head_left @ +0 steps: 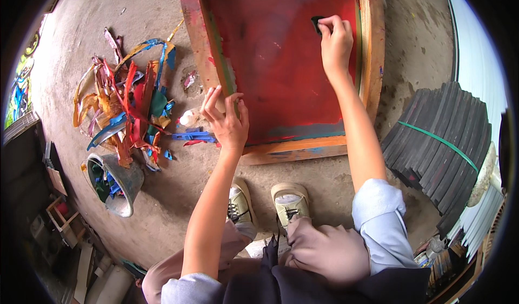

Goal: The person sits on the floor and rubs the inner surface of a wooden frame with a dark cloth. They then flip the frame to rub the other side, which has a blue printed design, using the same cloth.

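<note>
A wooden screen-printing frame (pixel 294 153) with a red-stained inner surface lies in front of me on the floor. My right hand (pixel 336 44) pinches a small dark green piece (pixel 317 25) at the upper right of that red surface; I cannot make out its exact kind. On the frame's left rail rests my left hand (pixel 227 121), fingers spread, with nothing held in it. A blue plastic tool (pixel 190 136), perhaps a utility knife, lies on the floor just left of this hand. Beside it sits a small white lump (pixel 188 118).
A tangled heap of paint-coated strips (pixel 132 98) lies to the left. Below it a grey bucket (pixel 123 187) is tipped over with coloured scraps inside. At right stands a stack of dark slabs (pixel 438 141) bound with a green strap. My shoes (pixel 290 198) are near the frame's front edge.
</note>
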`<state>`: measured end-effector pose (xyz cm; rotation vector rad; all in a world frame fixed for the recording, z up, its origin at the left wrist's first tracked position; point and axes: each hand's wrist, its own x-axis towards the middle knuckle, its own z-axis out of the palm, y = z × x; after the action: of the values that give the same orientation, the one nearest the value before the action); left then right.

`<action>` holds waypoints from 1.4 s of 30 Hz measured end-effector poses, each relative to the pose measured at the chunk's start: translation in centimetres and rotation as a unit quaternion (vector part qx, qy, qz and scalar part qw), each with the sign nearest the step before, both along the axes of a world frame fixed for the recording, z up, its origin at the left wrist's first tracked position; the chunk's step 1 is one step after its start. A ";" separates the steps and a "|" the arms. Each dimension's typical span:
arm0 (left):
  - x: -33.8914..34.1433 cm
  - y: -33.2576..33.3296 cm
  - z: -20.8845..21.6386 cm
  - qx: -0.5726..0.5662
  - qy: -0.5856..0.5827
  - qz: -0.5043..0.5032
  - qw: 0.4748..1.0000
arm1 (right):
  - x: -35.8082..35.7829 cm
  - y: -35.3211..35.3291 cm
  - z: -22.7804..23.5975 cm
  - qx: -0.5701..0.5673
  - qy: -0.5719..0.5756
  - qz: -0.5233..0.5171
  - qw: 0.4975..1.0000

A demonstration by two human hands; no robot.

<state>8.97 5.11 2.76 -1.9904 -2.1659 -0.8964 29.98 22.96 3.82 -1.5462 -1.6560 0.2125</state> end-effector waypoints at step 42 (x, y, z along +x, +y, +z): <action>-0.9 -0.4 0.0 -0.002 -0.036 0.009 0.999 | -3.1 -13.5 -1.9 -0.123 -0.063 0.208 0.968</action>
<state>8.09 4.67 2.77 -1.9654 -2.2207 -0.9775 26.92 9.50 1.90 -1.3922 -2.1116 0.5689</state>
